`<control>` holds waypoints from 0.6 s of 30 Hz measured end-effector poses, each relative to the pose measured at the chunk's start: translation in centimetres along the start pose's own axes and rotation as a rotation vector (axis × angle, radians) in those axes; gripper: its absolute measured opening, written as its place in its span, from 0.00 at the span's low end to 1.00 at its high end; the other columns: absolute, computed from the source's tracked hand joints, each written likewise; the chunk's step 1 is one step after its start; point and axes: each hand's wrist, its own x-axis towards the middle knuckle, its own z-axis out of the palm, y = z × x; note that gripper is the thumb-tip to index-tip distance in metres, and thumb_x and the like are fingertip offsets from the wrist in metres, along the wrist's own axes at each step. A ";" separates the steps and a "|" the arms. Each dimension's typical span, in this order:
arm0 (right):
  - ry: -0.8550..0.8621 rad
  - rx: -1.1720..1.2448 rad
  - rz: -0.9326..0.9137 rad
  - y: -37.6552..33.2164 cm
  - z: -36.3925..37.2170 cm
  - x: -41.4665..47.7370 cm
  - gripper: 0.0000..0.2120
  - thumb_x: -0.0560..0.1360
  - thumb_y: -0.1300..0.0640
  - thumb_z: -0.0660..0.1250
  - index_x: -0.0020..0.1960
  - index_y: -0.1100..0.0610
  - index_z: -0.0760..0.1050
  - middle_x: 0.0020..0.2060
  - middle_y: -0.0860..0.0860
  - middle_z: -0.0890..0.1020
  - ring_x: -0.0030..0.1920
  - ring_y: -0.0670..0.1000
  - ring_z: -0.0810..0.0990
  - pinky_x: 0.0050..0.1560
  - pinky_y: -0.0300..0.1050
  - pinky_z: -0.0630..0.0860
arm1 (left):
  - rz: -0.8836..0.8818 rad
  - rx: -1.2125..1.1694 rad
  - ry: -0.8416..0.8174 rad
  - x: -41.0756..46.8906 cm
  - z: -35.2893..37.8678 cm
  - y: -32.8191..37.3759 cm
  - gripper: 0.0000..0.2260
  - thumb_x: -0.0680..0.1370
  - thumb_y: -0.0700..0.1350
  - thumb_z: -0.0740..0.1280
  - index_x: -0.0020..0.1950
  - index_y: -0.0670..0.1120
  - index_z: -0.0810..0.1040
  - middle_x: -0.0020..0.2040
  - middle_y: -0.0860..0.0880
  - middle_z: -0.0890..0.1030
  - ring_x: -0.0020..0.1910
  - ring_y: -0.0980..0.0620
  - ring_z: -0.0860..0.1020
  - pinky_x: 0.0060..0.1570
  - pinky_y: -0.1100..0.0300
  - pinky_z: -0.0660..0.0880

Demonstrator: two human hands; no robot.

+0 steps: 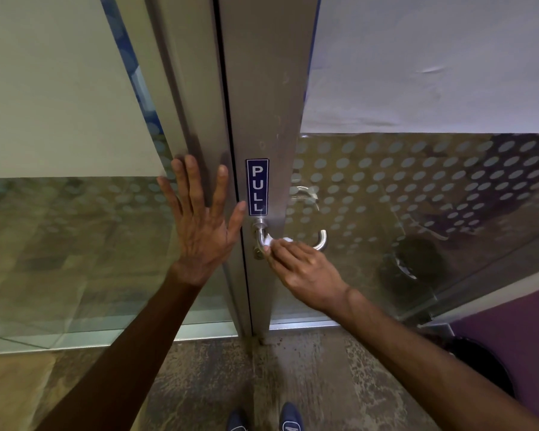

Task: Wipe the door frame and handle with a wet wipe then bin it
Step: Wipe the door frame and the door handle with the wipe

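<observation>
The handle (293,239), a steel lever under the PULL sign (257,187), is what we are wiping now, and we take the scene from the left. Our left hand (201,219) lies flat and fully spread, holding nothing, its fingers across the frame (199,119) beside the door seam; it is best kept pressed there so the door does not swing as we rub. Just right of it, our right hand (302,269) is curled over the lever with the wipe (274,242) pinched against the metal near the bend by the rose. We should wrap the wipe right round the bar and draw it along to the far curved end, including the underside. Lower right, a dark round shape (486,368) may be the bin, though we cannot tell.
</observation>
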 end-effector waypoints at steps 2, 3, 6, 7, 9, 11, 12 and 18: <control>-0.055 -0.030 0.020 -1.2 0.7 1.5 0.14 0.76 0.67 0.64 0.59 0.66 0.83 0.49 0.60 0.86 0.45 0.56 0.85 0.47 0.49 0.82 | -0.005 -0.001 -0.009 0.0 -0.1 0.2 0.35 0.87 0.62 0.56 0.86 0.57 0.37 0.85 0.51 0.29 0.85 0.46 0.33 0.83 0.40 0.34; -0.076 -0.041 0.030 -1.5 0.9 2.0 0.13 0.75 0.66 0.65 0.57 0.65 0.84 0.48 0.59 0.85 0.43 0.56 0.84 0.45 0.48 0.82 | -0.006 -0.001 -0.011 0.0 -0.2 0.3 0.35 0.87 0.62 0.56 0.86 0.57 0.37 0.85 0.51 0.29 0.85 0.46 0.33 0.83 0.40 0.35; -0.081 -0.054 0.025 -1.3 0.8 2.2 0.10 0.75 0.68 0.65 0.49 0.63 0.84 0.46 0.59 0.85 0.41 0.56 0.83 0.43 0.49 0.81 | -0.004 -0.015 -0.007 0.1 -0.2 0.5 0.35 0.87 0.62 0.57 0.86 0.56 0.38 0.85 0.50 0.31 0.86 0.46 0.34 0.83 0.39 0.36; -0.058 -0.053 0.004 -1.0 0.7 1.7 0.09 0.75 0.69 0.65 0.48 0.63 0.84 0.46 0.60 0.85 0.42 0.57 0.84 0.44 0.50 0.81 | -0.005 -0.020 -0.004 0.1 -0.2 0.6 0.35 0.87 0.61 0.57 0.86 0.56 0.39 0.86 0.50 0.31 0.86 0.45 0.34 0.83 0.38 0.37; 0.001 -0.047 -0.051 -0.1 0.4 0.1 0.05 0.76 0.68 0.69 0.48 0.64 0.84 0.48 0.62 0.86 0.46 0.59 0.86 0.49 0.52 0.82 | -0.006 -0.022 0.006 0.1 -0.2 0.7 0.34 0.87 0.61 0.56 0.86 0.56 0.39 0.86 0.50 0.31 0.86 0.45 0.35 0.83 0.39 0.37; 0.039 -0.046 -0.081 1.1 0.0 -1.7 0.05 0.76 0.67 0.72 0.50 0.64 0.85 0.51 0.62 0.86 0.52 0.60 0.86 0.54 0.51 0.83 | -0.008 -0.020 0.013 0.3 -0.2 0.9 0.34 0.87 0.61 0.56 0.86 0.56 0.39 0.86 0.51 0.31 0.86 0.46 0.35 0.83 0.39 0.36; 0.053 -0.038 -0.083 1.7 -0.2 -2.4 0.06 0.76 0.67 0.72 0.52 0.65 0.85 0.53 0.62 0.86 0.54 0.59 0.86 0.55 0.51 0.83 | -0.012 -0.018 0.011 0.4 -0.2 1.0 0.34 0.87 0.61 0.56 0.86 0.57 0.39 0.86 0.51 0.31 0.86 0.46 0.35 0.83 0.39 0.36; 0.121 -0.038 0.056 3.9 -0.3 -6.0 0.13 0.78 0.68 0.69 0.61 0.67 0.82 0.59 0.62 0.85 0.63 0.60 0.83 0.62 0.54 0.82 | -0.025 -0.002 -0.003 0.6 -0.6 1.4 0.34 0.87 0.61 0.55 0.86 0.58 0.37 0.85 0.53 0.29 0.85 0.48 0.33 0.83 0.41 0.35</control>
